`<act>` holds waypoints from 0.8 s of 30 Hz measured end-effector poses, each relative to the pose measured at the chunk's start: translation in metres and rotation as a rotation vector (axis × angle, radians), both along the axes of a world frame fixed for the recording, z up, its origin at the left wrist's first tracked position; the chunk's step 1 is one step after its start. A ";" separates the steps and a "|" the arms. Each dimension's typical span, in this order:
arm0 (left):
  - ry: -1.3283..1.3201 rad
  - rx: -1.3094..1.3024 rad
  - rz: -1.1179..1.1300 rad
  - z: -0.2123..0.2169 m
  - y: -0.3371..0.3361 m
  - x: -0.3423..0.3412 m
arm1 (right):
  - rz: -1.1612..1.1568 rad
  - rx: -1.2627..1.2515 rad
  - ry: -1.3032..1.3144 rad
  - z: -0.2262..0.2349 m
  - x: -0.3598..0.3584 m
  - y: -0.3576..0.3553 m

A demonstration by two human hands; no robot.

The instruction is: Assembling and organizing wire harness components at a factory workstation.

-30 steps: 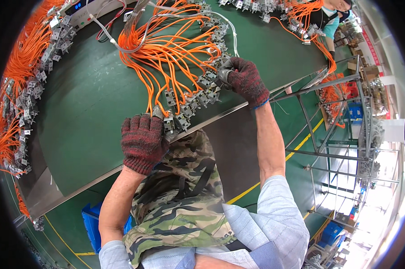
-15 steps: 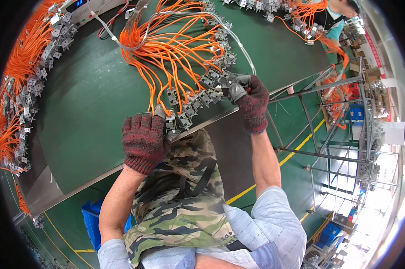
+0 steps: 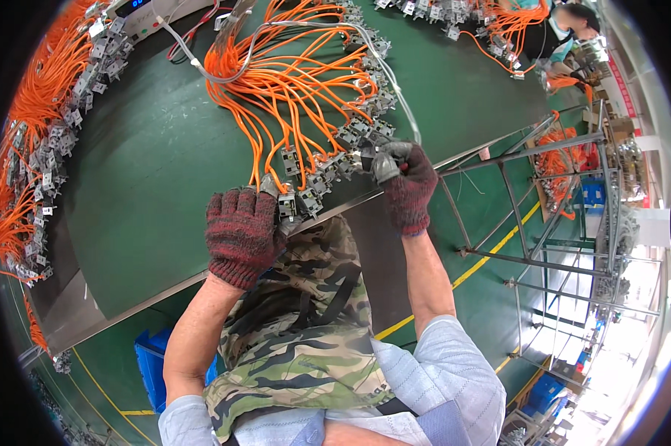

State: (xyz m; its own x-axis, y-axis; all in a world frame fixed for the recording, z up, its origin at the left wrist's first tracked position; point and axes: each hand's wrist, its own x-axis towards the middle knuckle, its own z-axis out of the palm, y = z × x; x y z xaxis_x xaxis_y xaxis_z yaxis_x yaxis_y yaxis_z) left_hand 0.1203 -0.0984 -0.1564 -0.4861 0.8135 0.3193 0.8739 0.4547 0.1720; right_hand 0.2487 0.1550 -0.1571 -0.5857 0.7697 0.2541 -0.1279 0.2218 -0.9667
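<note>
My left hand (image 3: 242, 229), in a dark red and grey knitted glove with grey fingertips, rests at the table's near edge. Its fingers close on a small metal connector (image 3: 286, 207) at the end of an orange cable. In a matching glove, my right hand (image 3: 406, 186) pinches a dark plug (image 3: 367, 157) close to the row of connectors. A grey cable (image 3: 395, 85) runs down to that hand. Orange cables (image 3: 257, 78) fan out from a bundle, ending in several box-shaped metal connectors (image 3: 324, 175). My right fingertips partly hide the plug.
The green tabletop (image 3: 142, 171) has a metal front edge. More orange cables (image 3: 42, 89) with connectors pile up at left. A white instrument (image 3: 144, 18) stands at the back. A metal frame rack (image 3: 506, 186) is at right, a blue bin (image 3: 153, 364) below. A person (image 3: 562, 33) is far right.
My right hand has shifted slightly left and toward me with the plug. My left hand stays on its connector. The whole view has moved a little.
</note>
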 end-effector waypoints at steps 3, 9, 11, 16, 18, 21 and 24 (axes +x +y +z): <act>0.014 0.003 0.003 -0.001 -0.002 0.001 | -0.049 0.066 0.053 -0.001 0.001 -0.020; 0.011 0.020 0.005 -0.002 0.000 0.001 | -0.117 0.247 -0.011 -0.013 0.006 -0.034; 0.011 0.029 0.004 -0.001 -0.001 0.001 | -0.104 0.306 -0.026 -0.013 0.007 -0.037; 0.017 0.041 -0.003 -0.002 -0.001 0.001 | -0.089 0.474 -0.028 -0.020 0.010 -0.041; 0.004 0.024 -0.004 -0.001 -0.001 0.001 | -0.071 0.494 -0.022 -0.029 0.017 -0.040; 0.007 0.027 0.006 -0.002 -0.001 0.002 | -0.049 0.534 -0.004 -0.031 0.020 -0.041; 0.010 0.030 0.000 -0.002 -0.001 0.001 | -0.046 0.273 0.116 -0.026 0.016 -0.049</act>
